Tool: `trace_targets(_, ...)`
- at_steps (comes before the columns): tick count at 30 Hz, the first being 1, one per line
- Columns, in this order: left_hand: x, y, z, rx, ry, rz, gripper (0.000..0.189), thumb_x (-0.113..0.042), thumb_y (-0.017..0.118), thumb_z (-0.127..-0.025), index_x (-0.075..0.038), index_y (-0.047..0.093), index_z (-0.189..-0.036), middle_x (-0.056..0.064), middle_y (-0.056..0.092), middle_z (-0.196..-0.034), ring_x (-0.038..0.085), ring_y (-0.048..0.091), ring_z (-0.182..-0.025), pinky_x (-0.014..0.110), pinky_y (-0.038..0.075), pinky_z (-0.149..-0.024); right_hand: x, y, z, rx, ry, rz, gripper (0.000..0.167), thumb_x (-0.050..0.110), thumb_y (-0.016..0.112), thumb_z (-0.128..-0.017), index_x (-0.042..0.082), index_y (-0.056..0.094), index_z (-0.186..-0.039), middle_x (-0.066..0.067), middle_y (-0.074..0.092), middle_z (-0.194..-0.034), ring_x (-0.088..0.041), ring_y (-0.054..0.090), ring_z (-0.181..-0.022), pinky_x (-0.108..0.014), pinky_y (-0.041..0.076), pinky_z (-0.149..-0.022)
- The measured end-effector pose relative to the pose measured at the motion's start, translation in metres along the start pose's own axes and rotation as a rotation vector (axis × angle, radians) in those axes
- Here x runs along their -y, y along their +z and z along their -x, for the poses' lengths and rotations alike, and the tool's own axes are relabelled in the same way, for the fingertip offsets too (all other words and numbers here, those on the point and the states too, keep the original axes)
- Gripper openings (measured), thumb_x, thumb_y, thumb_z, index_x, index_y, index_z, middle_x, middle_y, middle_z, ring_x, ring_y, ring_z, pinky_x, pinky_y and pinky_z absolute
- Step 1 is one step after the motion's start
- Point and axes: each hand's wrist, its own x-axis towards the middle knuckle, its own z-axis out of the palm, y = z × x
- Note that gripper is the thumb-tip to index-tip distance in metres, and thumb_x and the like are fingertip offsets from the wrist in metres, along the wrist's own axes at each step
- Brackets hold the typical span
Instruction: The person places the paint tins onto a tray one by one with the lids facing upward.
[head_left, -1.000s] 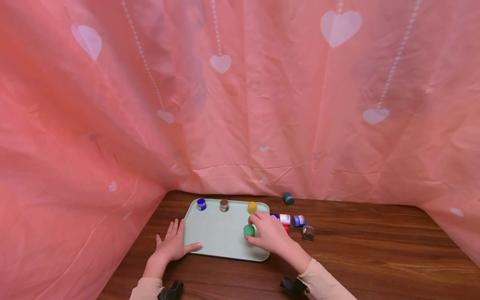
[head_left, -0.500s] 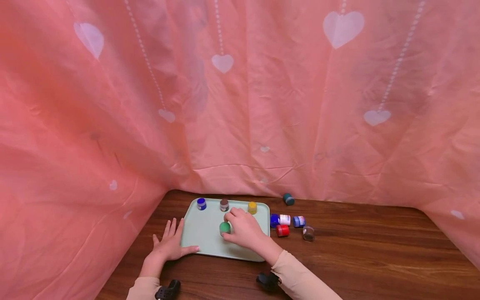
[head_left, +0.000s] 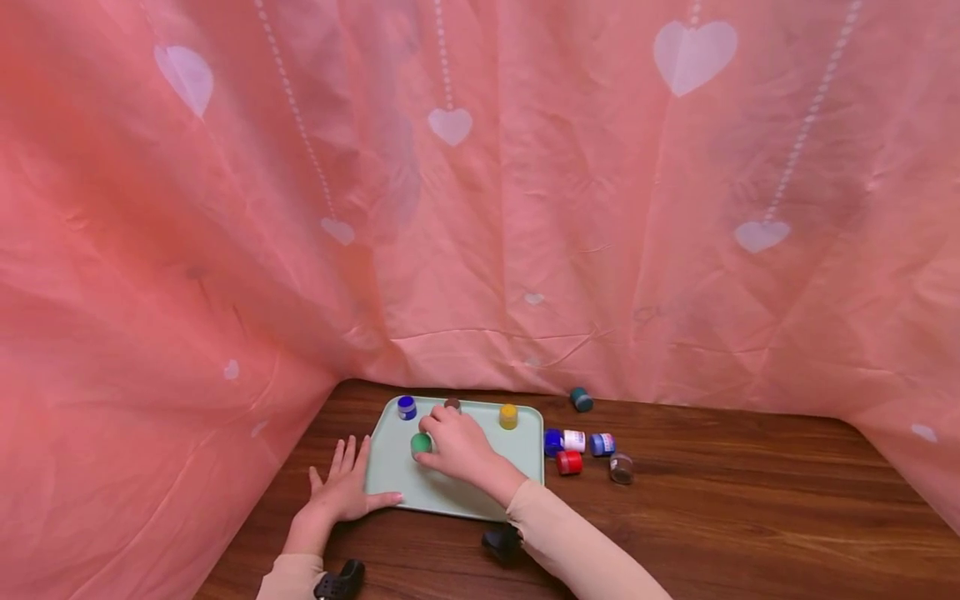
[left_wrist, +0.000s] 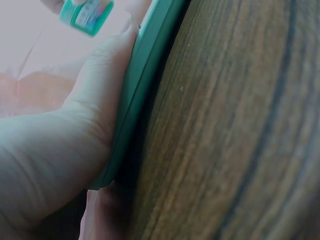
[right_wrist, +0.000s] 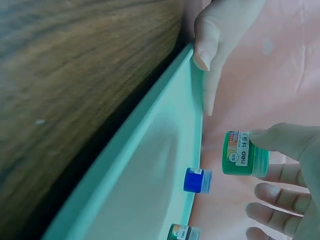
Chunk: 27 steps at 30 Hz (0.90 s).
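Note:
My right hand (head_left: 463, 447) pinches a green paint jar (head_left: 422, 445) between thumb and fingers, above the left half of the pale green tray (head_left: 397, 479). In the right wrist view this labelled jar (right_wrist: 245, 154) hangs clear of the tray. My left hand (head_left: 341, 490) lies at the tray's left edge with fingers spread straight; in the left wrist view its thumb (left_wrist: 102, 67) rests on the rim. Along the tray's far side stand a blue jar (head_left: 407, 407), a brown jar (head_left: 452, 404) partly hidden by my right hand, and a yellow jar (head_left: 508, 417).
Right of the tray, on the wooden table (head_left: 750, 492), lie a dark blue jar (head_left: 553, 442), a white jar (head_left: 574, 441), a red jar (head_left: 569, 462), a lighter blue jar (head_left: 602, 444), a dark brown jar (head_left: 621, 468) and a teal jar (head_left: 581, 399). A pink curtain (head_left: 480, 250) surrounds the table.
My right hand has carried the green jar leftward across the tray, from its right side to left of the middle. The left hand has stayed at the left edge.

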Motion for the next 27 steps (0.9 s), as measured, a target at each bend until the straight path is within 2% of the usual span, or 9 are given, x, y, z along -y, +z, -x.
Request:
trace_targets(10,0.001,0.003,-0.003,0.000,0.001,-0.007,0.134,-0.087,0.060,-0.063,-0.005,0.011,-0.157,0.027,0.002,-0.162,0.043,-0.005,-0.150,0.081,-0.009,-0.102,0.009,0.011,-0.029,0.060,0.008,0.015,0.031,0.046,0.073,-0.084,0.020,0.067,-0.101,0.004,0.062,-0.099,-0.014,0.060,-0.093,-0.030,0.049,-0.071)
trace_targets(15,0.001,0.003,-0.003,-0.008,0.004,0.002,0.134,-0.087,0.060,-0.063,-0.005,0.011,-0.157,0.027,0.003,-0.162,0.043,-0.005,-0.150,0.080,-0.009,-0.102,0.011,0.019,-0.041,0.067,-0.004,0.031,0.031,0.046,0.074,-0.083,0.020,0.066,-0.097,0.004,0.059,-0.095,-0.013,0.057,-0.090,-0.026,0.045,-0.065)
trace_targets(19,0.001,0.003,-0.002,-0.018,0.005,0.005,0.134,-0.087,0.061,-0.063,-0.004,0.013,-0.157,0.027,0.004,-0.162,0.044,-0.003,-0.150,0.080,-0.009,-0.102,0.013,0.028,-0.050,0.076,-0.011,0.045,0.032,0.045,0.074,-0.083,0.019,0.067,-0.100,0.003,0.058,-0.095,-0.013,0.055,-0.087,-0.026,0.045,-0.063)
trace_targets(27,0.001,0.003,0.002,-0.029,0.010,-0.001,0.134,-0.087,0.061,-0.062,-0.004,0.014,-0.156,0.028,0.006,-0.161,0.044,-0.001,-0.150,0.081,-0.007,-0.102,0.018,0.042,-0.059,0.100,-0.005,0.096,0.038,0.046,0.072,-0.085,0.017,0.067,-0.109,-0.002,0.063,-0.106,-0.018,0.061,-0.097,-0.035,0.053,-0.075)
